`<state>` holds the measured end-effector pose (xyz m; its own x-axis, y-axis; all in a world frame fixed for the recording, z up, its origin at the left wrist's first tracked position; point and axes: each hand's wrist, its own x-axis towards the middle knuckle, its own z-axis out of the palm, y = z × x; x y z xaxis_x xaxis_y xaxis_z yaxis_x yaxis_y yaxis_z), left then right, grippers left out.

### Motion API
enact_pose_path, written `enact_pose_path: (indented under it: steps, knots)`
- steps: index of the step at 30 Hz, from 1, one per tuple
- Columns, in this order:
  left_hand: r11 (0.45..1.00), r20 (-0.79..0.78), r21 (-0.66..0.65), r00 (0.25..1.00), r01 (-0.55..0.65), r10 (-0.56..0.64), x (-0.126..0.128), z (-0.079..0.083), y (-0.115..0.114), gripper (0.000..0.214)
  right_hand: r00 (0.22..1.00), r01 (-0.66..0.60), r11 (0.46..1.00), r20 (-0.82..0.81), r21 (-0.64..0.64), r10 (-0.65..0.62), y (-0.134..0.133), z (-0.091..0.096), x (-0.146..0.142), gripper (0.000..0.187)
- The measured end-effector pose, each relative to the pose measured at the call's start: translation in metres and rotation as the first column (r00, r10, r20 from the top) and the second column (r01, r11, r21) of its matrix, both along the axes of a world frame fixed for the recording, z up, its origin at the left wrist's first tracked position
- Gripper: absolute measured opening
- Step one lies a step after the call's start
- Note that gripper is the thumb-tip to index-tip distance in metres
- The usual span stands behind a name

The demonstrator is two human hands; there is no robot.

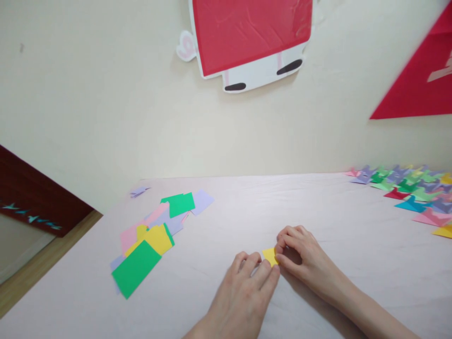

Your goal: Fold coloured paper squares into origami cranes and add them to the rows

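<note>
Head view: on the pale table (318, 212), rows of folded paper pieces (413, 204) look done at right; loose flat sheets (136, 269) remain unfolded at left. Between my left hand (247, 287) and right hand (312, 259) sits the small yellow paper (269, 255), seemingly part-folded: right thumb and finger pinch it, left fingertips touch it, their grip unclear.

Table (226, 212): before me, wall (141, 117) behind it.
Paper piece (270, 255): on the table, between left hand (247, 282) and right hand (307, 254).
Paper sheets (157, 239): left of both hands.
Folded papers (423, 193): far right, near the wall.
</note>
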<state>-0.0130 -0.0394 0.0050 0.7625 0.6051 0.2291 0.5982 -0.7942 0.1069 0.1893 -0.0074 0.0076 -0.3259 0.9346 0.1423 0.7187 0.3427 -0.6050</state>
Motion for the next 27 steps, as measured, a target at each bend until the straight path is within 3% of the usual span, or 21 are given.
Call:
enact_pose_path:
  steps: [27]
  knots:
    - [0.998,0.002,0.032,0.998,-0.061,0.061,0.0050,-0.0010,-0.0034,0.020,0.995,0.057,0.998,-0.077,-0.035,-0.060,-0.0042,-0.0025,0.0024,0.021]
